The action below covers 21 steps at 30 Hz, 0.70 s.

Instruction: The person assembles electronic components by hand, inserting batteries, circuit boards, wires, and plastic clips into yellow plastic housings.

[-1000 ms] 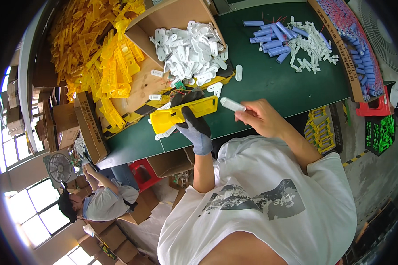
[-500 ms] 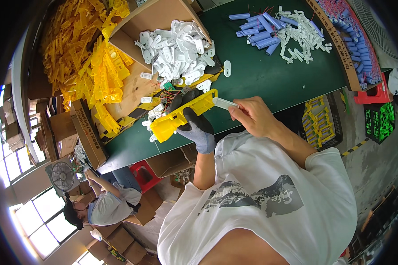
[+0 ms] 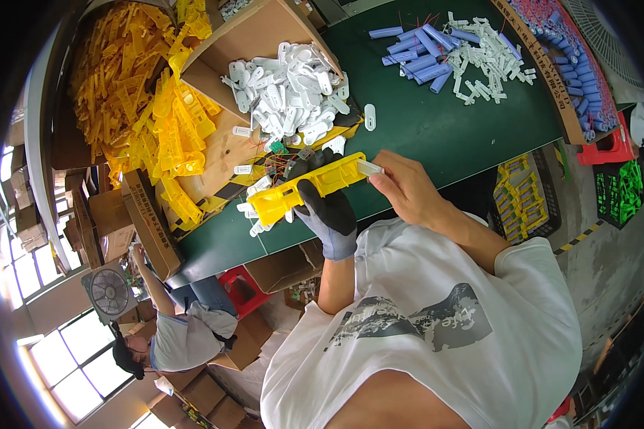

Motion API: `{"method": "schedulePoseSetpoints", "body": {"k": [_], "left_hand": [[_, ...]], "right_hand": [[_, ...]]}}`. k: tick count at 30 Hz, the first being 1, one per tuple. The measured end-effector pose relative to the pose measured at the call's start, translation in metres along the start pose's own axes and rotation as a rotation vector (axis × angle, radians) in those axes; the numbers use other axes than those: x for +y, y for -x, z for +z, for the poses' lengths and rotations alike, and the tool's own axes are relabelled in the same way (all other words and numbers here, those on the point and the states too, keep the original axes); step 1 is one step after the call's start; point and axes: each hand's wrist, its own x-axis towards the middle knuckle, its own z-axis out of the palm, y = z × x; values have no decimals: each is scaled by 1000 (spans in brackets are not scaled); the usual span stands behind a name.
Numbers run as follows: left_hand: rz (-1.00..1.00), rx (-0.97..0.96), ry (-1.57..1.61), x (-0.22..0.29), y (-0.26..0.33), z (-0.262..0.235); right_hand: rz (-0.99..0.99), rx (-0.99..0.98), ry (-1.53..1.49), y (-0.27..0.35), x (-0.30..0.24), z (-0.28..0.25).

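My left hand (image 3: 329, 218), in a black and grey glove, is closed round a long yellow plastic housing (image 3: 275, 201) held above the near edge of the bench. Between the thumb and fingers of my bare right hand (image 3: 408, 187) is a small whitish plastic piece (image 3: 368, 169). Its tip meets the right end of the housing; whether it sits inside cannot be made out. Behind the gloved fingers lie a green circuit board (image 3: 277, 146) and thin red wires, partly hidden by my hand and the housing.
A tipped cardboard box (image 3: 222, 53) spills white plastic covers (image 3: 286, 93). Yellow housings pile up at the left (image 3: 122, 86). Blue cylindrical cells (image 3: 422, 53) and small white parts (image 3: 490, 68) lie on the green bench (image 3: 379, 79). A co-worker (image 3: 186, 339) sits beyond the bench's left end.
The whitish piece has come up against the housing's right end, and the housing has turned slightly more level. My right hand has shifted slightly left. The co-worker's arm has reached out further.
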Motion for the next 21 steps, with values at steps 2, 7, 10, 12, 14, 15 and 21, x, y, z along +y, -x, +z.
{"method": "schedulePoseSetpoints", "body": {"k": [2, 7, 10, 12, 14, 15, 21], "left_hand": [[-6, -59, 53, 3, 0, 2], [-196, -36, 266, 7, 5, 4], [-49, 21, -94, 14, 17, 20], [-11, 8, -155, 13, 13, 24], [-142, -50, -177, 15, 14, 29], [-137, 69, -179, 11, 13, 34], [-254, -60, -203, 3, -10, 26]], "right_hand": [[64, 59, -217, -1, 5, 7], [168, -203, -773, -1, 11, 4], [305, -173, -824, 0, 23, 12], [217, -242, -1110, 6, 42, 15], [233, -251, -1199, 10, 31, 12], [247, -254, -1287, 11, 27, 12], [145, -275, -1062, 16, 44, 6]]}}
